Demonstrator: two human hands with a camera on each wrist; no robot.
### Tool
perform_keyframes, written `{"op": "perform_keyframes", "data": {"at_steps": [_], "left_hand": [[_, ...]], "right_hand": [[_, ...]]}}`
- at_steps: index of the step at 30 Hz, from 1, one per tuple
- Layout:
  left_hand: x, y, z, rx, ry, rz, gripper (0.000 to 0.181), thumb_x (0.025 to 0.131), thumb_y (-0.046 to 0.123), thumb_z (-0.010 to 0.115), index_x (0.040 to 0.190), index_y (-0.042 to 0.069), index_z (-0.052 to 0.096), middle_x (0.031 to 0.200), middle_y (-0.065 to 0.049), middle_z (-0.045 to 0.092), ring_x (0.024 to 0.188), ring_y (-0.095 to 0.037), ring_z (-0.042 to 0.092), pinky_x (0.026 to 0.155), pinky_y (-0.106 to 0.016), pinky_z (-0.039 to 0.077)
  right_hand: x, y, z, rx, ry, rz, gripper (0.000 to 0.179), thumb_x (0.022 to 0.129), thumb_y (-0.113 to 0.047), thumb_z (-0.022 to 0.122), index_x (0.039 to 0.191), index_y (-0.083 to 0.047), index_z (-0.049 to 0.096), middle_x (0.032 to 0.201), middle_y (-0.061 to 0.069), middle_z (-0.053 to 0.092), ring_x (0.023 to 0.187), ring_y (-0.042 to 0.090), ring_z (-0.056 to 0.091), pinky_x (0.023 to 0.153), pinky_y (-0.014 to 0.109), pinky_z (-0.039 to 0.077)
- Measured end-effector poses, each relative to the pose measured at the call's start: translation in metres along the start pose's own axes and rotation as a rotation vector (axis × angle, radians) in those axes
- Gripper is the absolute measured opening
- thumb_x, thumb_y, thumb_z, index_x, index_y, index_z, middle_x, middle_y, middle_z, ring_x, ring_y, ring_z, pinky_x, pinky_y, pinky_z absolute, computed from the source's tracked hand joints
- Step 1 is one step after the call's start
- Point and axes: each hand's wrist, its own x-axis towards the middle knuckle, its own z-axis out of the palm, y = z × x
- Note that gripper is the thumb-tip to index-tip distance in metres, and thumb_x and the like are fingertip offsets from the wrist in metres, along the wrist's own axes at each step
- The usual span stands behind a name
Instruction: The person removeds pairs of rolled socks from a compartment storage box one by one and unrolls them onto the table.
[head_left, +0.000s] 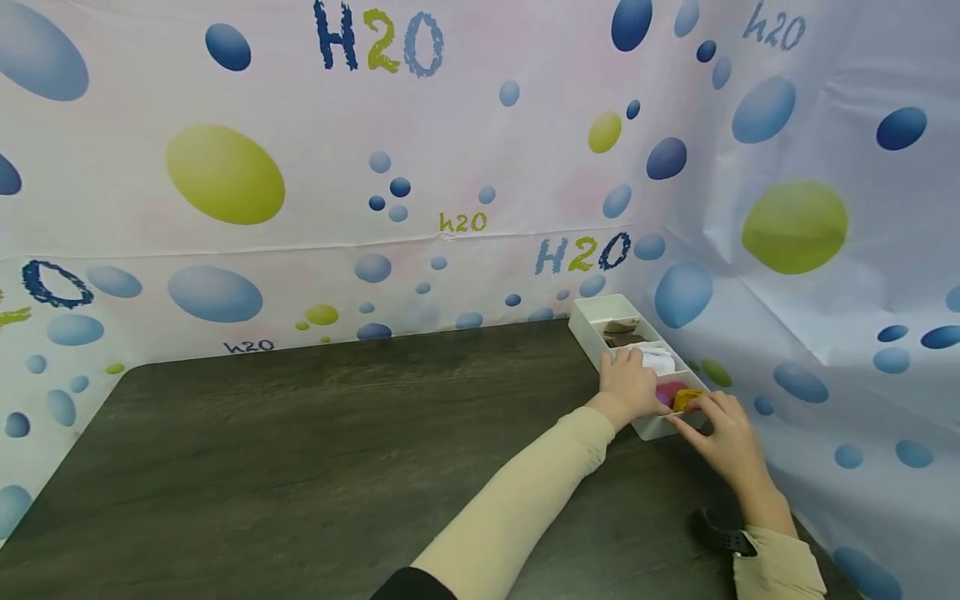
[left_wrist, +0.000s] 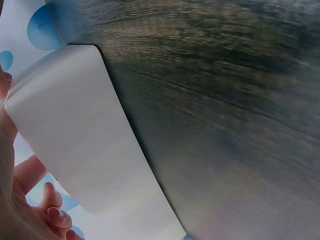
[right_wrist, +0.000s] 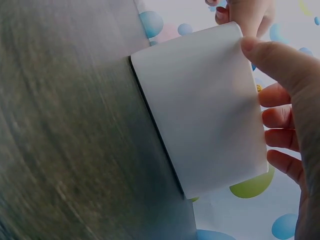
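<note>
A white divided box [head_left: 651, 428] stands at the table's right rear. In its near compartment lie a yellow item [head_left: 684, 399] and a pink-purple one [head_left: 667, 392], both soft-looking. My left hand [head_left: 628, 387] reaches over the box's left side, fingers above the white contents and thumb near the close rim. Loosely bent fingers [left_wrist: 54, 210] show past the box in the left wrist view, with nothing visible between them. At the near end is my right hand [head_left: 726, 437], fingertips by the yellow item. Its thumb [right_wrist: 267, 52] touches the rim corner; whether it pinches anything is unclear.
Folded white items [head_left: 654, 359] fill the middle compartment, with brown ones [head_left: 624, 333] farther back. A dark wood-look table [head_left: 315, 467] extends left. Behind and right of the box hangs a bubble-printed sheet [head_left: 787, 333], close to its right side.
</note>
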Motion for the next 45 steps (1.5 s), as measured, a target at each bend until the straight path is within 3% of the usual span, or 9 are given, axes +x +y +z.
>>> {"op": "perform_keyframes", "data": {"at_steps": [3, 10, 20, 36, 41, 45], "left_hand": [[0.001, 0.002, 0.001, 0.019, 0.004, 0.003, 0.05, 0.073, 0.081, 0.059, 0.099, 0.04, 0.07, 0.116, 0.012, 0.05, 0.115, -0.009, 0.043, 0.094, -0.034, 0.033], [0.006, 0.008, 0.002, 0.051, 0.017, 0.022, 0.047, 0.075, 0.078, 0.059, 0.101, 0.04, 0.07, 0.12, 0.012, 0.048, 0.116, -0.008, 0.04, 0.097, -0.034, 0.032], [0.01, 0.009, 0.005, 0.077, -0.004, 0.061, 0.037, 0.08, 0.069, 0.061, 0.102, 0.041, 0.069, 0.119, 0.012, 0.045, 0.115, -0.008, 0.037, 0.095, -0.029, 0.031], [0.012, 0.005, 0.01, -0.015, 0.03, 0.072, 0.033, 0.079, 0.068, 0.065, 0.084, 0.036, 0.068, 0.109, 0.013, 0.047, 0.104, -0.008, 0.039, 0.089, -0.028, 0.032], [0.012, 0.006, 0.005, -0.031, 0.049, 0.084, 0.032, 0.079, 0.066, 0.065, 0.074, 0.035, 0.065, 0.117, 0.014, 0.048, 0.109, -0.008, 0.04, 0.093, -0.03, 0.033], [0.013, 0.006, -0.006, -0.025, 0.066, 0.101, 0.032, 0.081, 0.064, 0.063, 0.07, 0.035, 0.06, 0.119, 0.014, 0.049, 0.111, -0.009, 0.039, 0.094, -0.03, 0.033]], "right_hand": [[-0.001, -0.001, 0.001, 0.004, -0.003, 0.007, 0.038, 0.069, -0.029, 0.085, 0.081, -0.001, 0.063, 0.082, 0.015, 0.058, 0.083, 0.034, 0.051, 0.074, 0.039, 0.036], [0.0, -0.002, 0.002, 0.017, 0.004, -0.003, 0.043, 0.076, -0.039, 0.081, 0.081, -0.001, 0.062, 0.083, 0.015, 0.058, 0.083, 0.034, 0.051, 0.074, 0.039, 0.035], [0.001, -0.007, 0.003, -0.009, -0.018, 0.025, 0.034, 0.061, -0.014, 0.088, 0.08, -0.002, 0.063, 0.085, 0.013, 0.059, 0.085, 0.032, 0.052, 0.074, 0.043, 0.038], [0.001, -0.007, 0.003, -0.01, -0.004, 0.018, 0.034, 0.059, -0.012, 0.086, 0.081, -0.001, 0.063, 0.083, 0.013, 0.058, 0.083, 0.031, 0.051, 0.072, 0.04, 0.036], [0.0, -0.003, 0.004, 0.003, 0.005, -0.002, 0.036, 0.073, -0.03, 0.083, 0.082, -0.001, 0.062, 0.083, 0.014, 0.057, 0.082, 0.032, 0.05, 0.072, 0.039, 0.036], [-0.002, 0.0, 0.004, 0.012, 0.023, -0.026, 0.056, 0.087, -0.057, 0.063, 0.082, -0.001, 0.062, 0.083, 0.015, 0.057, 0.082, 0.034, 0.05, 0.074, 0.039, 0.035]]}}
